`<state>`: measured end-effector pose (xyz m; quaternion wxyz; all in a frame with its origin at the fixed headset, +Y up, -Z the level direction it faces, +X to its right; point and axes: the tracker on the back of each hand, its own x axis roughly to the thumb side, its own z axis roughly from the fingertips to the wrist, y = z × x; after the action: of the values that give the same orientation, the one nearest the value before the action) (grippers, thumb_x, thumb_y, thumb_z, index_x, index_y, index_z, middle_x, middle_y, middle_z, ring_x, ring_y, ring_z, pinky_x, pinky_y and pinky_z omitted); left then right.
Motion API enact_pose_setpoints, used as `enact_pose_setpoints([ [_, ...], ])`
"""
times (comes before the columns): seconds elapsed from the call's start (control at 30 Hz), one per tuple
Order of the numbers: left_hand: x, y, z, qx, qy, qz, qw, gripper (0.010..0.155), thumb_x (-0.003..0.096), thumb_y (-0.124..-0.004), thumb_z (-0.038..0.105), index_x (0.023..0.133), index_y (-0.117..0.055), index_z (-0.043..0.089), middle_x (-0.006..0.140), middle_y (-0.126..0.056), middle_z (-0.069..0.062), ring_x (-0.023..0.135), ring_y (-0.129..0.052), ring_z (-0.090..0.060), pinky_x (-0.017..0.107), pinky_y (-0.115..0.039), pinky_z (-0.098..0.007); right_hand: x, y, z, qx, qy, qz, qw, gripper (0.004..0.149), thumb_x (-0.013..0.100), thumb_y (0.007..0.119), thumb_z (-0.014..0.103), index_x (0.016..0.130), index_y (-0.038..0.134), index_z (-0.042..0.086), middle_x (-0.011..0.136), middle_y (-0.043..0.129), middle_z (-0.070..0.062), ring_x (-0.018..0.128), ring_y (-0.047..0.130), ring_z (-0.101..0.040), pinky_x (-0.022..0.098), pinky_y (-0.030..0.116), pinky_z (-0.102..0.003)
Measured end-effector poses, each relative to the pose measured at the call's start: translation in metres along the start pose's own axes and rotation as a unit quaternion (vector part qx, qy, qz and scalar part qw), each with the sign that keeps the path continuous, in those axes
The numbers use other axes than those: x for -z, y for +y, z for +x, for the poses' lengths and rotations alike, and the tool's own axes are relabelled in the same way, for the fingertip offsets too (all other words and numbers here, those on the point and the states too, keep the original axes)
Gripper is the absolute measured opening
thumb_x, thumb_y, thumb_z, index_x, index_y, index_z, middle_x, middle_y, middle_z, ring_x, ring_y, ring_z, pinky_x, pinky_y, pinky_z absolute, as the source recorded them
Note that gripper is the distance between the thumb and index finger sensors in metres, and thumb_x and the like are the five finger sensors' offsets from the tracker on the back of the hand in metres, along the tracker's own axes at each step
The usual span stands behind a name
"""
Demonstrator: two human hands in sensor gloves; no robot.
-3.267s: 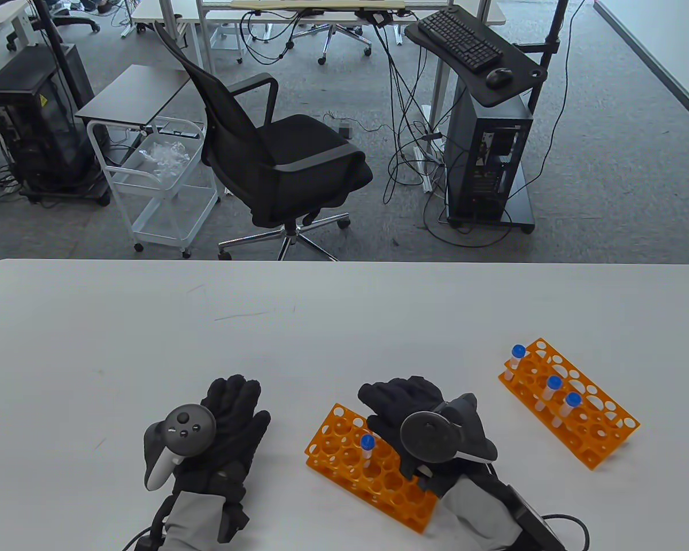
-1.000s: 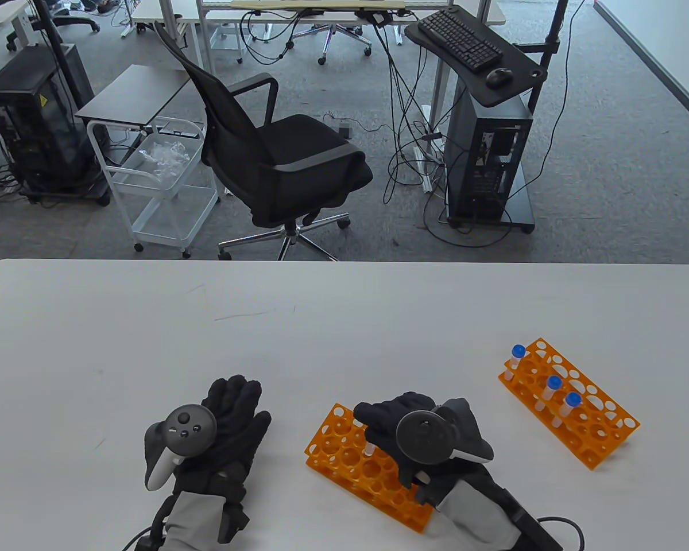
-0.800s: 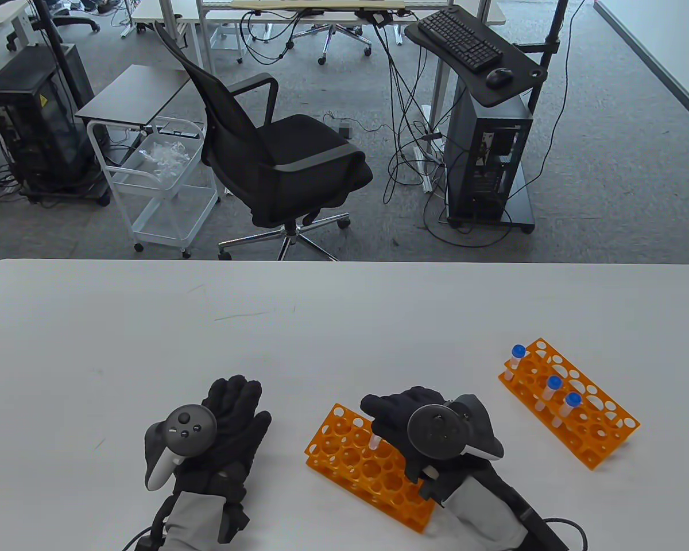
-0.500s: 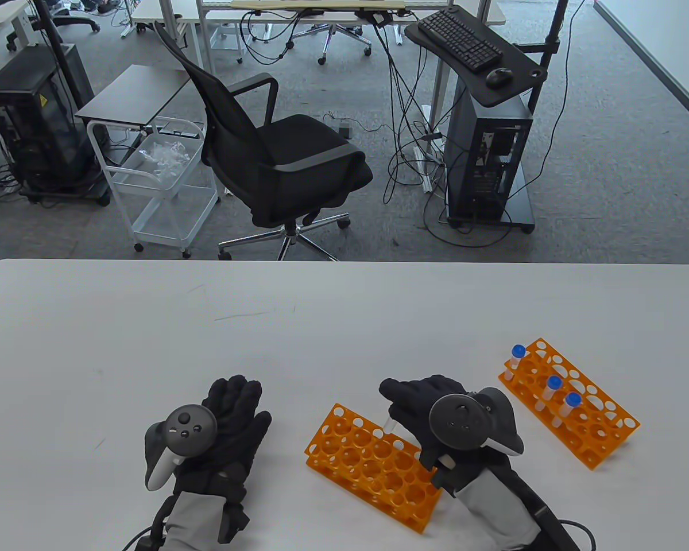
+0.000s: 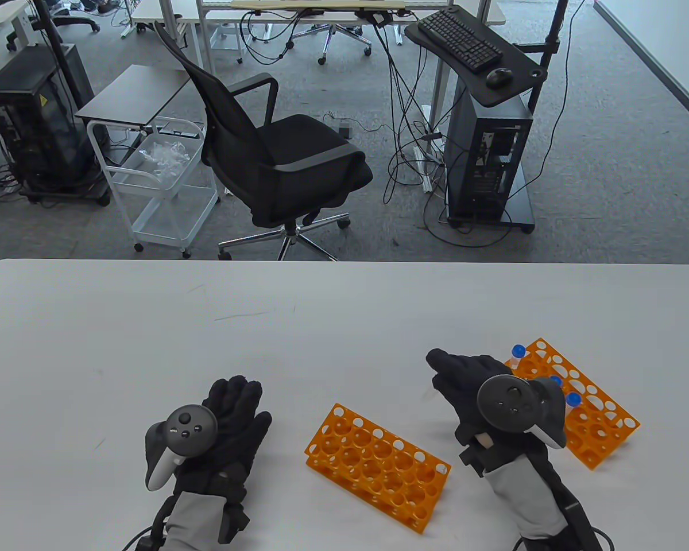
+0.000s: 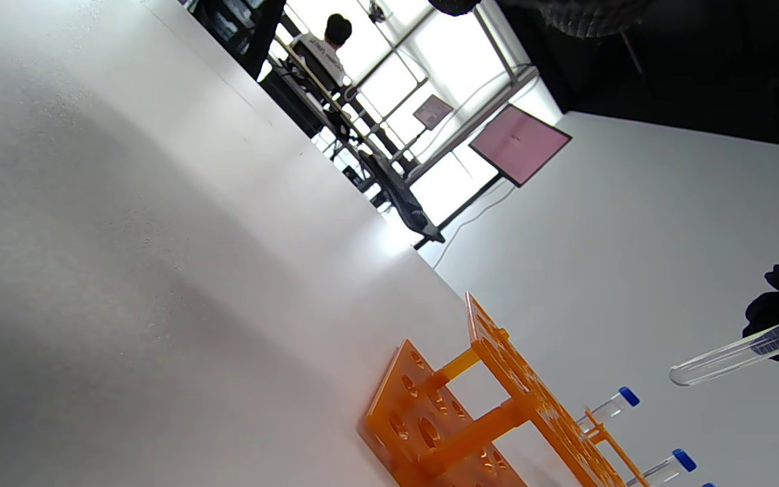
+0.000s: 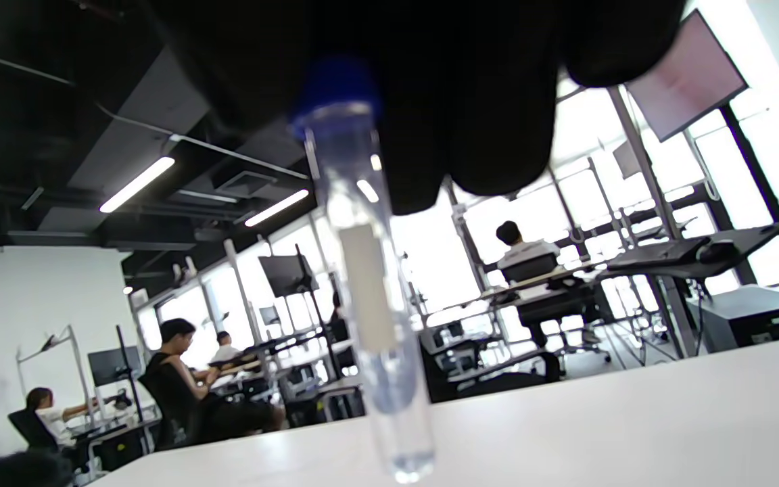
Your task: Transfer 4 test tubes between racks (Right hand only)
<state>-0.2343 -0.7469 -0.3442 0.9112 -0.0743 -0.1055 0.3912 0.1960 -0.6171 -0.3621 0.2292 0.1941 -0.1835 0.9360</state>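
white table [image 5: 344, 310], wide bare stretch toward far edge and left. we see near rack [image 5: 376, 459] with no tubes, standing between hands. right hand [image 5: 482, 396] raised between racks, fingers clamped on capped tube [image 7: 369, 297], tube clear of table. far rack [image 5: 585, 413] near right edge carries three blue-capped tubes. left hand [image 5: 224, 425] flat on table, fingers spread, holding nothing.
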Motion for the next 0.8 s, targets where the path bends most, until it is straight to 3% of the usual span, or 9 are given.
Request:
enact_pose_setpoints([
  [0.8, 0.000, 0.000, 0.000, 0.001, -0.001, 0.000, 1.000, 0.067, 0.0587, -0.050, 0.064, 0.115, -0.023, 0.040, 0.121, -0.007, 0.010, 0.109, 0.011, -0.013, 0.080, 0.005, -0.041, -0.013, -0.032, -0.074, -0.065, 0.119, -0.061, 0.989, 0.046, 0.048, 0.078, 0.029, 0.091, 0.082, 0.013, 0.082, 0.095, -0.015, 0.072, 0.088, -0.042, 0.060, 0.061, -0.065],
])
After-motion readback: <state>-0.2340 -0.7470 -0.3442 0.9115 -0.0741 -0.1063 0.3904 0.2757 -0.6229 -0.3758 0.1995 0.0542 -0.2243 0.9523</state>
